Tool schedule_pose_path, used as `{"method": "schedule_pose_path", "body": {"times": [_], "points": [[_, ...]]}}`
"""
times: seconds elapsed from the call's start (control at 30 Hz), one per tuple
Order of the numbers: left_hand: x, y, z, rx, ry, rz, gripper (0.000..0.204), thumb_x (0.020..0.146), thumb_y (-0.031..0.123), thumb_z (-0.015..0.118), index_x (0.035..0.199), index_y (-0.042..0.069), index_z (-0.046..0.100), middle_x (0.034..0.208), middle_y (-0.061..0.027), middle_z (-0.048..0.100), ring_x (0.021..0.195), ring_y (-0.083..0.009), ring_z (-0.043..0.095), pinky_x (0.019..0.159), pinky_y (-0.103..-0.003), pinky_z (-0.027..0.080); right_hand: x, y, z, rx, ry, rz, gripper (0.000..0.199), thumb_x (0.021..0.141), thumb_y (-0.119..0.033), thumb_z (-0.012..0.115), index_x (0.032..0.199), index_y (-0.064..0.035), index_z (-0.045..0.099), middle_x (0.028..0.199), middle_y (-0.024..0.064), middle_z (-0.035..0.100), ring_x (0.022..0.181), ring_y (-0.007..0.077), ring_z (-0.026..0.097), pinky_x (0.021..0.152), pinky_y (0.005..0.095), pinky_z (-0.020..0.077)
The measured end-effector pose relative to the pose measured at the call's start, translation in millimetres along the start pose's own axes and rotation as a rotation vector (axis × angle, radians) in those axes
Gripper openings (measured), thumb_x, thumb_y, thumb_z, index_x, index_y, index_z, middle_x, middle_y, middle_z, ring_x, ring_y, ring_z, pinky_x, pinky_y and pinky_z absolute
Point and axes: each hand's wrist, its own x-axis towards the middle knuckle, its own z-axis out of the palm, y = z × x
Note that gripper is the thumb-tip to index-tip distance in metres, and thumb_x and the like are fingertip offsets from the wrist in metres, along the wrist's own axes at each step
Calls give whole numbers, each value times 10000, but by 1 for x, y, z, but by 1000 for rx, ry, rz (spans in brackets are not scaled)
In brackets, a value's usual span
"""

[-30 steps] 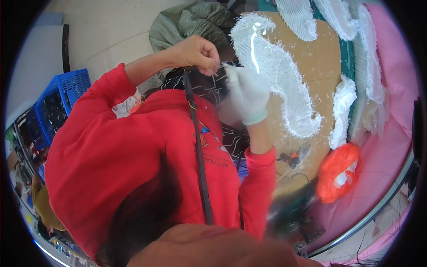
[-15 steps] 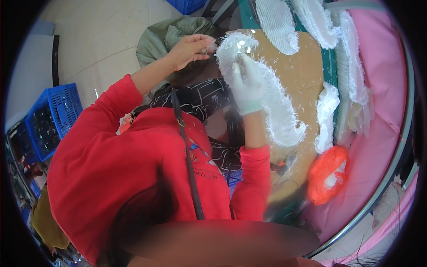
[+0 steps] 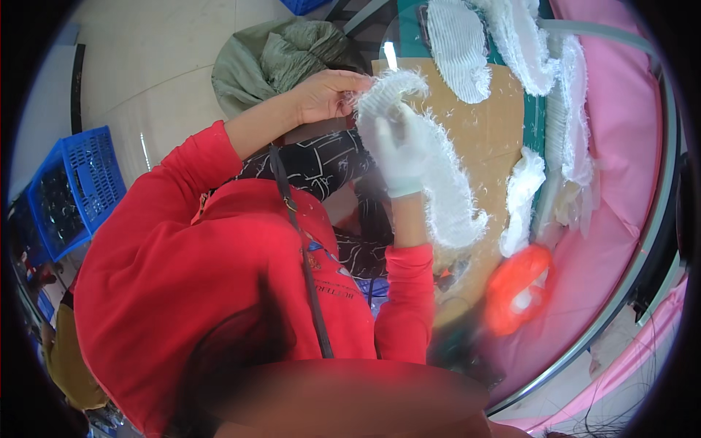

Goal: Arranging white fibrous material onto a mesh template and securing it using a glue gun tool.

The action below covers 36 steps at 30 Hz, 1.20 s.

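A long, curved white ribbed fabric piece (image 3: 456, 197) with fringed, fluffy edges lies over a sheet of brown cardboard (image 3: 496, 139). My left hand (image 3: 328, 96) is bare and closed in a pinch at the far left edge of the fabric piece. My right hand (image 3: 400, 157) wears a thin white glove and rests on the upper part of the same piece. Its thumb and fingers are curled against the fabric near the rounded end. What lies between the gloved fingertips is hard to make out against the white.
More white ribbed pieces (image 3: 458, 51) lie at the far right, on a green surface. A crumpled white strip (image 3: 522, 201) and an orange-red plastic bag (image 3: 518, 288) sit along the right, beside pink cloth (image 3: 613, 146). A grey-green sack (image 3: 270, 66) and a blue crate (image 3: 91, 175) are leftward.
My left hand, earlier apart from the fabric with a small wispy bit at its fingertips, has moved right and reached the fabric's edge. My gloved right hand stays on the piece.
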Motion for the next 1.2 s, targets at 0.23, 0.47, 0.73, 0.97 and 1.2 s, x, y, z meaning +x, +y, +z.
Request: {"method": "schedule_pose_path", "body": {"times": [0.23, 0.47, 0.73, 0.97, 1.2], "points": [[-6, -4, 45, 231, 176, 18, 217, 845, 130, 594, 1016, -4, 602, 901, -19, 619, 683, -50, 528, 591, -181, 417, -2, -21, 14, -469, 77, -183, 507, 668, -210, 719, 1084, -15, 503, 947, 139, 558, 890, 326, 539, 747, 387, 452], [-11, -6, 40, 224, 63, 234, 243, 871, 154, 558, 1047, -9, 598, 834, -9, 572, 716, -63, 477, 627, -194, 390, -5, -8, -1, 26, 241, 117, 230, 757, -60, 584, 973, 17, 576, 802, 92, 552, 669, 192, 513, 611, 277, 422], [-4, -28, 47, 814, 184, 590, 292, 912, 163, 490, 1134, -15, 555, 1157, -52, 521, 1009, -119, 502, 863, -228, 395, -5, -12, -22, 747, 384, 566, 174, 850, -89, 534, 950, 41, 592, 854, 24, 579, 723, 67, 484, 652, 222, 403], [12, -47, 57, 1055, 65, 632, 518, 957, 357, 346, 1325, -7, 337, 1377, -101, 326, 1259, -173, 285, 1043, -303, 209, -10, -13, -8, 247, 277, 254, 205, 801, -39, 562, 1001, 3, 576, 833, 66, 547, 682, 140, 497, 623, 251, 404], [20, -56, 68, 367, 20, 386, 563, 950, 441, 315, 1316, 13, 324, 1201, -17, 440, 1079, -88, 391, 944, -234, 303, -15, -5, 12, -183, 211, -185, 401, 724, -32, 605, 1120, -25, 539, 952, 146, 549, 819, 282, 541, 701, 354, 443]]}}
